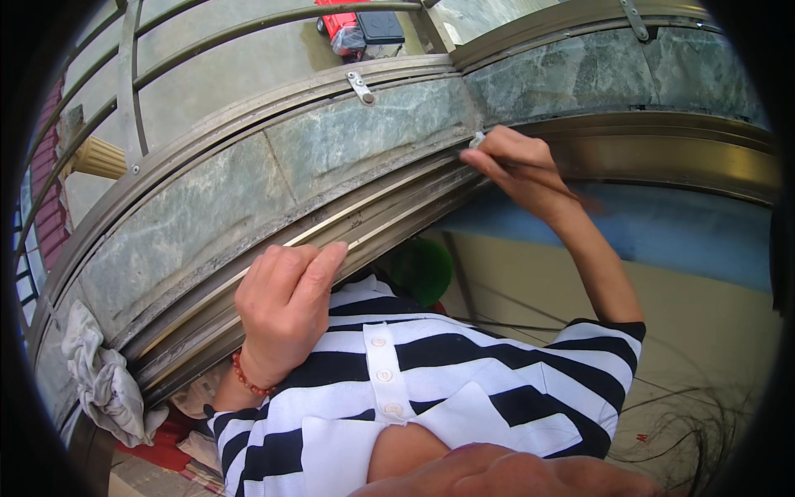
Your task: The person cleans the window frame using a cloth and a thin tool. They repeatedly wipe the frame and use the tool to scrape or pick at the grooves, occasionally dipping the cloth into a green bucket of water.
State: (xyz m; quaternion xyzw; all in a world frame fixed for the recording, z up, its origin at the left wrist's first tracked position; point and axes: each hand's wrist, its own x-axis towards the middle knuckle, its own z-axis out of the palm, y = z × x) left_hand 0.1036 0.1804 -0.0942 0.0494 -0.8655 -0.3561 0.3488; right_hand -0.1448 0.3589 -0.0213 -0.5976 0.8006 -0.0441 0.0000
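Observation:
My left hand (282, 304), with a red bead bracelet at its wrist, rests on the metal window track (366, 217), its fingers curled over the rails; whether they grip a rail I cannot tell. Near the corner at the track's far right end, my right hand (512, 161) is closed on a thin stick-like tool (540, 177), blurred by motion. A small whitish piece (477, 140) shows at its fingertips. Dark dirt specks lie in the track's grooves. A crumpled grey-white cloth (102, 379) lies over the track's left end.
Grey-green stone tiles (372, 136) form the sill beyond the track. Outside it stands a metal railing (205, 46), with a red vehicle (345, 12) on the ground below. A green container (422, 270) sits below the track inside. A bluish panel (652, 233) runs along the right.

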